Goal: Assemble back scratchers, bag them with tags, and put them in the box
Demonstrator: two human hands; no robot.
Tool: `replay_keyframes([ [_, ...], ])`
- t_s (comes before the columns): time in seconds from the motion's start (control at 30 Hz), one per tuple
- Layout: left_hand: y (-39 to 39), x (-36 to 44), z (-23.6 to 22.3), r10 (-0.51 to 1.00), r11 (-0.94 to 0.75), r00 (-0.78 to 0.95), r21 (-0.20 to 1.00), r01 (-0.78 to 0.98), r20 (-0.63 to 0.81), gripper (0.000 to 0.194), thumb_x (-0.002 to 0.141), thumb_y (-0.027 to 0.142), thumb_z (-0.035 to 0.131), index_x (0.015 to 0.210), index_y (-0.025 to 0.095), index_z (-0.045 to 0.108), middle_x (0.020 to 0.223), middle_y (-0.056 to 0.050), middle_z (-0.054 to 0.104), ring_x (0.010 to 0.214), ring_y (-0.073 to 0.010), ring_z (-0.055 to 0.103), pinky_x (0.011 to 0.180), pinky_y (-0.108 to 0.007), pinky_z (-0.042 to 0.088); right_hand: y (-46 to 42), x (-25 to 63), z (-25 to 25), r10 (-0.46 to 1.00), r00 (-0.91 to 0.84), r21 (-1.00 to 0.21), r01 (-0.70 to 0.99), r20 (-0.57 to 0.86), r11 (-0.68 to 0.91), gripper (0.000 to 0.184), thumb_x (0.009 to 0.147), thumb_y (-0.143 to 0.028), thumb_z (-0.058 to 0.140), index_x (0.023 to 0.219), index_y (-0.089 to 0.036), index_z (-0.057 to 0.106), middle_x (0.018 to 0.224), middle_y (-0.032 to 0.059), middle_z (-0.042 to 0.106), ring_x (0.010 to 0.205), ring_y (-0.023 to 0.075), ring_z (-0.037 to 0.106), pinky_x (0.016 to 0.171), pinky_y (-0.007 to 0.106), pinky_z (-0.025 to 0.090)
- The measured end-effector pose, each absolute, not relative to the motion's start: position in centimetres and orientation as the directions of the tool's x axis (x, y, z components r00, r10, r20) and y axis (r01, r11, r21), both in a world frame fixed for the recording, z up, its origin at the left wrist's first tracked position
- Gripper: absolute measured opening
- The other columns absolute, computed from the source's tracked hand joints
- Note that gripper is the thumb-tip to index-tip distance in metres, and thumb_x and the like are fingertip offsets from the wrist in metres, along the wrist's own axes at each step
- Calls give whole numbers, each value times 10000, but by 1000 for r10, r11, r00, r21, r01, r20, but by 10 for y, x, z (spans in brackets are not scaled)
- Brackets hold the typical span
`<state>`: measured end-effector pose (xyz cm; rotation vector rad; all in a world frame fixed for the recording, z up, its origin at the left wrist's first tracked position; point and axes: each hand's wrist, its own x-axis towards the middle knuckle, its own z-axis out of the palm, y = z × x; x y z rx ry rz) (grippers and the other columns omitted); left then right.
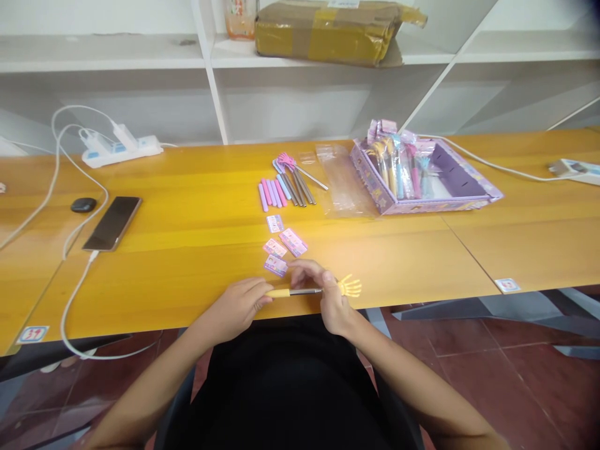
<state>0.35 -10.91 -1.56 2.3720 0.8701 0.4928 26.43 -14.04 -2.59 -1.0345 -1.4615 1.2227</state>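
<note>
A yellow back scratcher (pixel 304 292) with a metal shaft lies level between my hands, its hand-shaped head pointing right. My left hand (pixel 241 305) is closed round the yellow grip. My right hand (pixel 332 303) grips the shaft close to the head, thumb on top. Just beyond my hands lie several small printed cards (pixel 275 265). Further back is a row of pink and purple handles (pixel 272 194). Beside them rest metal shafts (pixel 300 187) with pink and blue hand-shaped heads (pixel 286 161).
Right of the loose parts lie clear plastic bags (pixel 344 181) and a purple display box (pixel 443 205) holding several wrapped back scratchers (pixel 400 165). On the left are a phone (pixel 113 224) with its cable, a black mouse (pixel 83 204) and a power strip (pixel 122 152). A taped carton (pixel 323 32) sits on the shelf.
</note>
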Motion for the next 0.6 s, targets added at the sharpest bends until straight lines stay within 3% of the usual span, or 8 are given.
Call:
replay_keyframes([
  [0.4, -108, 5, -12, 658, -659, 737, 593, 462, 157, 378, 1186, 399, 353, 1147, 201, 672, 965, -66, 673, 876, -221, 607, 807, -350, 494, -143, 267, -30, 961, -222, -981, 62, 167, 185, 679, 1143, -650, 144, 1406, -296, 660, 1114, 88, 680, 1033, 280, 654, 992, 481, 530],
  [0.5, -108, 5, -9, 657, -664, 737, 585, 466, 159, 371, 1188, 387, 350, 1102, 202, 660, 951, -62, 666, 879, -224, 581, 806, -352, 479, -142, 268, -26, 956, -212, -978, -15, 205, 206, 620, 1117, -715, 243, 1434, -297, 574, 1064, 80, 672, 978, 276, 654, 950, 480, 546],
  [0.6, -112, 3, -6, 709, -631, 680, 600, 491, 188, 362, 1190, 377, 347, 1073, 200, 640, 930, -51, 648, 869, -217, 576, 801, -343, 474, -137, 274, -20, 945, -218, -970, -31, 243, 242, 628, 1063, -718, 508, 1522, -293, 451, 1114, 84, 654, 1022, 281, 655, 960, 492, 557],
])
